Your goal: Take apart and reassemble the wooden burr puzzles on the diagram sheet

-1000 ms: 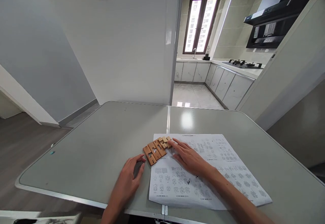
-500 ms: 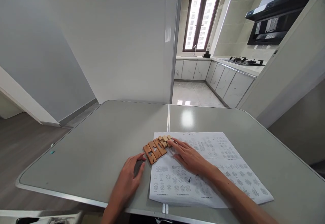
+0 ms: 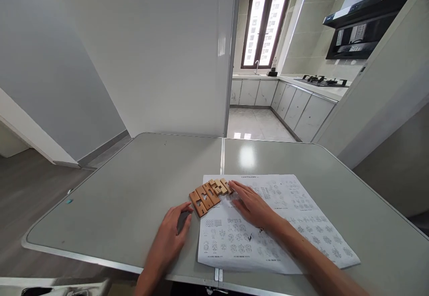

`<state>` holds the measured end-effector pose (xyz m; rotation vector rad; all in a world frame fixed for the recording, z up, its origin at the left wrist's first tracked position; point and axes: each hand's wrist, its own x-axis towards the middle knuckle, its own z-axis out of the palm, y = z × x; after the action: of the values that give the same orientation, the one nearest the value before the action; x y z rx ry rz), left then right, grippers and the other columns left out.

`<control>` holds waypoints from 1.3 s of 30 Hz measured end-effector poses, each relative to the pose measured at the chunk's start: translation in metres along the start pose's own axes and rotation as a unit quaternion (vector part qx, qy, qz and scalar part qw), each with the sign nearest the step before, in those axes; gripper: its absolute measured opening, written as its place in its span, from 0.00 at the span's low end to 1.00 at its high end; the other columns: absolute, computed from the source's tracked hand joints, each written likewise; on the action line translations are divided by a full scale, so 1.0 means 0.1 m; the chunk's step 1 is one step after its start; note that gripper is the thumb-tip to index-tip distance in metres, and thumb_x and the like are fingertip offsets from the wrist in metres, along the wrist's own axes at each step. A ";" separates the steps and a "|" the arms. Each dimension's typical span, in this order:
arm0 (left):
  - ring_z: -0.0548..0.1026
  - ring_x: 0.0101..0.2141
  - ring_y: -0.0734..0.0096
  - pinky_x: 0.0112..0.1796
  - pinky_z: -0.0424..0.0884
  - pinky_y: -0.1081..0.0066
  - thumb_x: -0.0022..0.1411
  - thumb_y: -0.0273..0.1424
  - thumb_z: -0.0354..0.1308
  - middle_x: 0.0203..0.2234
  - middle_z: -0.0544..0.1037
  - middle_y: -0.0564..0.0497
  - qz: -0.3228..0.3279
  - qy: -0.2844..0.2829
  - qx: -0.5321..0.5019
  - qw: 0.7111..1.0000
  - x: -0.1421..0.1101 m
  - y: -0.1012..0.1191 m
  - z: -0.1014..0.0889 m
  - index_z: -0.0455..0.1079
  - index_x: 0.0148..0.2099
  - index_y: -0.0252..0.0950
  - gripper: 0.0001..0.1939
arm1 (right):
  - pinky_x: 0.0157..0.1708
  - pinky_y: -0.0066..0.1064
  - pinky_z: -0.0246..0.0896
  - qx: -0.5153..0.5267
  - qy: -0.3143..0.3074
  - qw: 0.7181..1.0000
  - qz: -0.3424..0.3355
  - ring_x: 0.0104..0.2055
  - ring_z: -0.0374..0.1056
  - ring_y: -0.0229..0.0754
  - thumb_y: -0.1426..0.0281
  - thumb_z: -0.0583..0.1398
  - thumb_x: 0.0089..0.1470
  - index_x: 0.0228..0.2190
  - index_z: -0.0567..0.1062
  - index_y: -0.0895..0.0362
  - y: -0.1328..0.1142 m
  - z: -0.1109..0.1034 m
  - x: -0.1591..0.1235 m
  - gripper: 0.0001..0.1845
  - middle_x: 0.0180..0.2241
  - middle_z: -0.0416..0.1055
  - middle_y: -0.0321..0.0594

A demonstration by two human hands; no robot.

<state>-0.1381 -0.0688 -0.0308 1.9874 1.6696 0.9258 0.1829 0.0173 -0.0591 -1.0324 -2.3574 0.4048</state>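
A slanting row of wooden puzzle pieces lies partly on the printed sheet (image 3: 278,242). At its near left end are flat brown wooden plates (image 3: 203,197) with cut-out slots and digits on them; smaller pale notched wooden pieces (image 3: 219,185) continue the row. Beside the leftmost plate rests my left hand (image 3: 172,229), thumb and fingers apart in a loose curve, nothing between them. My right hand (image 3: 253,204) lies stretched over the sheet, its fingertips at the far right end of the row; whether they touch the last piece I cannot tell.
The grey folding table (image 3: 134,188) has a metal-edged seam (image 3: 222,157) down its middle. Near its left edge lies a small teal bit (image 3: 69,201). Behind stand a white wall (image 3: 174,63) and a kitchen with a stove (image 3: 323,80).
My right fingertips have drawn slightly right, off the small pale pieces, so the end of the row shows more. My left hand and the plates have stayed put.
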 end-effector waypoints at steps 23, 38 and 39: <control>0.73 0.59 0.50 0.59 0.71 0.48 0.69 0.43 0.59 0.61 0.71 0.42 0.010 0.040 0.038 0.998 0.02 0.01 0.02 0.62 0.66 0.43 0.27 | 0.70 0.54 0.53 0.025 -0.012 0.999 0.036 0.75 0.49 0.51 0.62 0.51 0.73 0.74 0.46 0.45 0.04 -0.02 -0.04 0.34 0.73 0.55 0.40; 0.64 0.64 0.41 0.63 0.60 0.44 0.57 0.53 0.68 0.65 0.67 0.37 0.058 -0.020 0.118 0.991 0.56 0.07 0.44 0.49 0.73 0.40 0.51 | 0.69 0.55 0.55 0.022 0.007 0.999 0.037 0.73 0.53 0.52 0.65 0.53 0.71 0.73 0.50 0.46 0.04 0.01 -0.05 0.34 0.71 0.59 0.43; 0.64 0.64 0.41 0.62 0.60 0.44 0.57 0.53 0.67 0.64 0.67 0.37 0.064 -0.019 0.120 0.991 0.58 0.08 0.46 0.49 0.73 0.40 0.51 | 0.69 0.55 0.55 0.021 0.008 0.999 0.035 0.73 0.54 0.52 0.65 0.53 0.71 0.73 0.50 0.47 0.04 0.01 -0.05 0.34 0.71 0.59 0.43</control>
<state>-0.0955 -0.0084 -0.0441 2.2785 1.7174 0.7545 0.1873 0.0162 -0.0633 -1.0964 -2.2944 0.4689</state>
